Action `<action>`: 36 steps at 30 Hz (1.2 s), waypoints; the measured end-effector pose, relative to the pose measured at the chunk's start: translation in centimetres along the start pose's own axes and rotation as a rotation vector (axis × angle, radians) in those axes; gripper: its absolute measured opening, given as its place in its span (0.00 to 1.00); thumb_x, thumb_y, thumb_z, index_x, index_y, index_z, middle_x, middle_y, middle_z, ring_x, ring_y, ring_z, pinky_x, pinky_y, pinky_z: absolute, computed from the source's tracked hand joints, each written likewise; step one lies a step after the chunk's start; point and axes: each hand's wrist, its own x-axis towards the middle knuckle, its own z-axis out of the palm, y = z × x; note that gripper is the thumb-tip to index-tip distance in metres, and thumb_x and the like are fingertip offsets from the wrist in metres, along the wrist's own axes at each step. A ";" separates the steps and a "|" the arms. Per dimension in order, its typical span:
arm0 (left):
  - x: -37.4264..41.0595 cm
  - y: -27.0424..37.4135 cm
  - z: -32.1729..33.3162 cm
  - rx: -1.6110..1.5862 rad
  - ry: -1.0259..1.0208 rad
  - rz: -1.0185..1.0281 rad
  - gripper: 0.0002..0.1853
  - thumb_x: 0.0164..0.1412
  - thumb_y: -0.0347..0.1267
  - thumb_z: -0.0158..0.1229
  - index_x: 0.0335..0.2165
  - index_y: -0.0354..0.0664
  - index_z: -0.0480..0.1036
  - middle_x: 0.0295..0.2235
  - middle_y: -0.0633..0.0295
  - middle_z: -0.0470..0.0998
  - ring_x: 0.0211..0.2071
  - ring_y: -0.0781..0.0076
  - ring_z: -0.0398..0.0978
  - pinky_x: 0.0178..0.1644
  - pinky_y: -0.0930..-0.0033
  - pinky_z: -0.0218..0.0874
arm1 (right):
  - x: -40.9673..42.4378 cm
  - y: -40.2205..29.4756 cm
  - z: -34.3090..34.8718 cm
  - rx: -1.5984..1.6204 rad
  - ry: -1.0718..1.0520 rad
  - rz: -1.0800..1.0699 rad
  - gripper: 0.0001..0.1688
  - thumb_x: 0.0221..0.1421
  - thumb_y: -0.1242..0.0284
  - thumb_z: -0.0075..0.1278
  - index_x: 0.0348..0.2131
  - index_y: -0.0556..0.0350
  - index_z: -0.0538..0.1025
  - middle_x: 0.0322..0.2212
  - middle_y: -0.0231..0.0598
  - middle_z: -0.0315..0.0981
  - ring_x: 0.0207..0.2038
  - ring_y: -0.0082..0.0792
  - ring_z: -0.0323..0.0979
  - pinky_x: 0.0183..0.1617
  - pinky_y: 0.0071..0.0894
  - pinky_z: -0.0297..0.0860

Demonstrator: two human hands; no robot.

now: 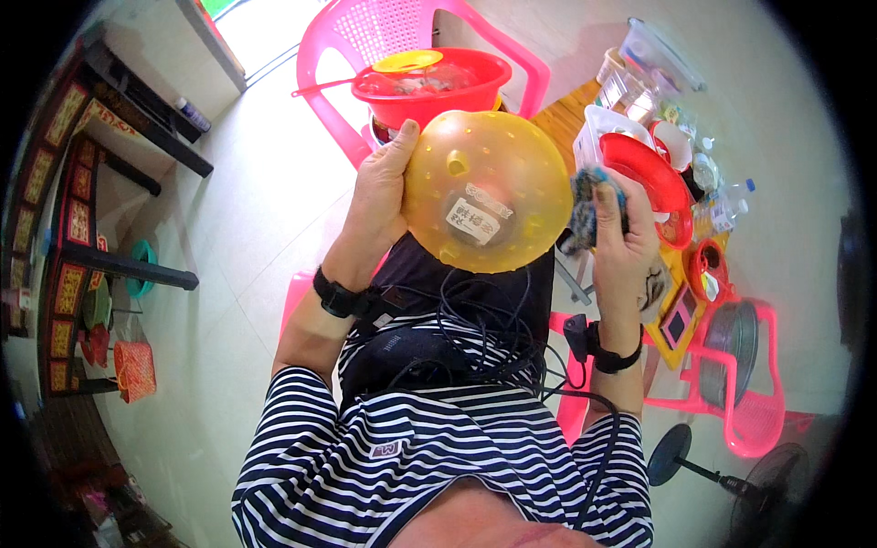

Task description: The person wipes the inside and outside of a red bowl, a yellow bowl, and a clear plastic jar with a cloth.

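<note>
My left hand point(379, 192) grips the left rim of a translucent yellow plastic dish point(479, 164), thumb up along the edge. Small bumps dot its surface, and two stickers with writing show near the middle. A crumpled blue and grey cloth point(587, 205) is bunched in my right hand point(627, 219), close to the dish's right edge; whether they touch, I cannot tell. Beyond the dish, a red plastic basin point(404, 106) rests at a pink plastic chair point(384, 27). It holds a red long-handled utensil and items I cannot make out, with a yellow plate point(408, 61) at its far rim.
At right, a wooden table point(562, 123) carries a red tray point(637, 168), a white plastic container point(603, 127), several bottles point(726, 212) and a tablet or phone point(680, 318). Black cables point(479, 329) lie over my lap. A fan point(767, 486) stands at lower right, carved dark furniture point(65, 274) at left.
</note>
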 end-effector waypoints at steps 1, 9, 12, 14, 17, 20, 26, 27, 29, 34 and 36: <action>0.1 -0.2 0.0 -0.034 -0.003 -0.022 0.22 0.70 0.42 0.50 0.48 0.32 0.70 0.43 0.53 0.78 0.40 0.70 0.79 0.43 0.69 0.75 | 0.3 0.2 0.3 -0.047 -0.013 -0.076 0.11 0.62 0.72 0.54 0.43 0.59 0.79 0.37 0.38 0.77 0.40 0.30 0.73 0.47 0.28 0.67; 0.8 -0.7 -0.5 -0.171 0.114 -0.125 0.24 0.69 0.45 0.50 0.48 0.32 0.70 0.44 0.51 0.79 0.42 0.63 0.79 0.47 0.59 0.74 | -0.8 -0.3 1.2 -0.334 -0.116 -0.421 0.19 0.52 0.79 0.58 0.46 0.59 0.78 0.43 0.43 0.76 0.46 0.45 0.71 0.51 0.39 0.65; 1.8 -1.5 -1.3 -0.327 0.090 -0.158 0.25 0.70 0.46 0.49 0.49 0.33 0.70 0.45 0.50 0.78 0.44 0.61 0.78 0.48 0.55 0.73 | -1.8 -0.1 1.7 -0.355 -0.158 -0.476 0.23 0.47 0.83 0.59 0.46 0.59 0.78 0.43 0.44 0.76 0.45 0.46 0.72 0.50 0.39 0.66; 1.9 -1.9 -1.0 -0.316 0.075 -0.133 0.24 0.70 0.45 0.48 0.50 0.33 0.70 0.45 0.51 0.78 0.46 0.61 0.78 0.49 0.55 0.72 | -2.2 0.4 1.5 -0.290 -0.241 -0.484 0.24 0.46 0.84 0.59 0.46 0.59 0.78 0.42 0.45 0.76 0.44 0.47 0.73 0.49 0.39 0.67; 0.9 -1.8 -0.1 -0.195 0.029 -0.027 0.23 0.70 0.45 0.48 0.48 0.34 0.71 0.44 0.53 0.79 0.44 0.64 0.78 0.48 0.59 0.72 | -1.8 -0.1 1.8 -0.253 -0.190 -0.409 0.17 0.51 0.82 0.57 0.43 0.60 0.78 0.40 0.45 0.77 0.40 0.45 0.74 0.48 0.38 0.68; -0.4 -2.4 0.2 -0.081 -0.028 0.042 0.22 0.71 0.44 0.48 0.45 0.34 0.73 0.41 0.56 0.79 0.40 0.69 0.79 0.45 0.65 0.72 | -0.7 -0.5 2.1 -0.198 -0.035 -0.211 0.11 0.60 0.75 0.54 0.42 0.61 0.78 0.39 0.45 0.77 0.41 0.44 0.74 0.49 0.38 0.68; -1.2 -4.0 2.7 -0.058 -0.052 0.021 0.19 0.70 0.44 0.51 0.36 0.37 0.72 0.33 0.64 0.78 0.32 0.79 0.76 0.38 0.74 0.70 | 0.4 1.4 3.8 -0.446 -0.015 -0.313 0.15 0.61 0.76 0.51 0.47 0.63 0.75 0.42 0.47 0.74 0.47 0.47 0.69 0.54 0.43 0.63; -1.1 -4.1 2.4 -0.048 -0.051 0.031 0.18 0.70 0.44 0.51 0.35 0.38 0.72 0.32 0.64 0.78 0.31 0.80 0.75 0.37 0.74 0.70 | -0.1 1.2 4.2 -0.490 -0.031 -0.342 0.16 0.62 0.76 0.50 0.48 0.64 0.75 0.43 0.48 0.74 0.48 0.48 0.69 0.55 0.43 0.63; -1.2 -3.2 2.7 -0.070 -0.046 0.041 0.18 0.70 0.45 0.51 0.33 0.39 0.70 0.31 0.65 0.77 0.30 0.81 0.74 0.36 0.76 0.69 | -1.4 0.7 4.6 -0.467 -0.086 -0.395 0.21 0.56 0.79 0.53 0.50 0.64 0.74 0.45 0.49 0.73 0.47 0.50 0.68 0.55 0.45 0.62; -0.4 -3.1 3.3 -0.139 0.007 0.014 0.18 0.70 0.45 0.50 0.32 0.40 0.69 0.29 0.67 0.75 0.28 0.83 0.72 0.34 0.78 0.67 | -2.5 -0.5 5.0 -0.373 -0.266 -0.503 0.21 0.50 0.82 0.56 0.46 0.62 0.76 0.43 0.48 0.74 0.44 0.47 0.70 0.51 0.40 0.65; -0.3 -3.8 2.5 -0.008 -0.047 0.043 0.18 0.71 0.44 0.48 0.37 0.39 0.71 0.32 0.66 0.76 0.30 0.80 0.74 0.35 0.75 0.69 | -2.2 -0.8 4.6 -0.273 -0.278 -0.402 0.17 0.54 0.81 0.55 0.45 0.62 0.76 0.42 0.47 0.74 0.43 0.45 0.70 0.51 0.39 0.65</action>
